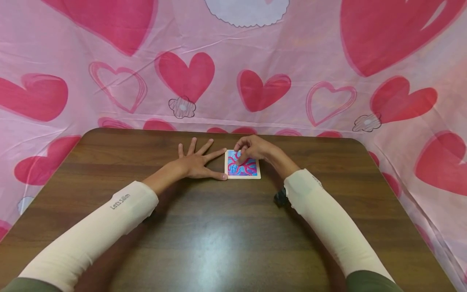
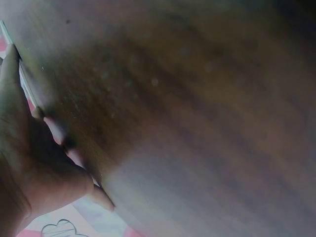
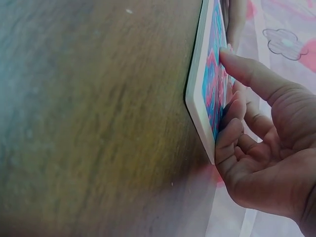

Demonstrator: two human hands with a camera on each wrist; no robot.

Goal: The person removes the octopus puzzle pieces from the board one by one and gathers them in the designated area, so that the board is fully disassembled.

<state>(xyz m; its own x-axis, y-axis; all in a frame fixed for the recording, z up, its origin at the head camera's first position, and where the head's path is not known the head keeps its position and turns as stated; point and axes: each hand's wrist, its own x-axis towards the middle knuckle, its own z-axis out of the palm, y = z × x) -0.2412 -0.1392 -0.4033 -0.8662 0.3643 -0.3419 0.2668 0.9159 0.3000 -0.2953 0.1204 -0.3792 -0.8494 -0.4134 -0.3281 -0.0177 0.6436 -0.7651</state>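
Observation:
A small square picture board (image 1: 248,169) with a pale frame lies flat on the table, its face blue with wavy pink-red shapes. My left hand (image 1: 193,165) rests on the table with fingers spread. Its thumb and index fingertips touch the board's left corners. My right hand (image 1: 253,147) is over the board's upper part, the straight thumb (image 3: 242,68) touching the picture. The other fingers are bent by the board's edge, apart from the thumb; no lifted thing shows between them. In the left wrist view only a sliver of the board's edge shows beside the left hand (image 2: 34,168).
The brown wooden table (image 1: 215,227) extends around the board, with rounded far corners. A pink cloth with hearts (image 1: 262,91) hangs behind and at both sides. A small black device (image 1: 281,198) sits under the right wrist.

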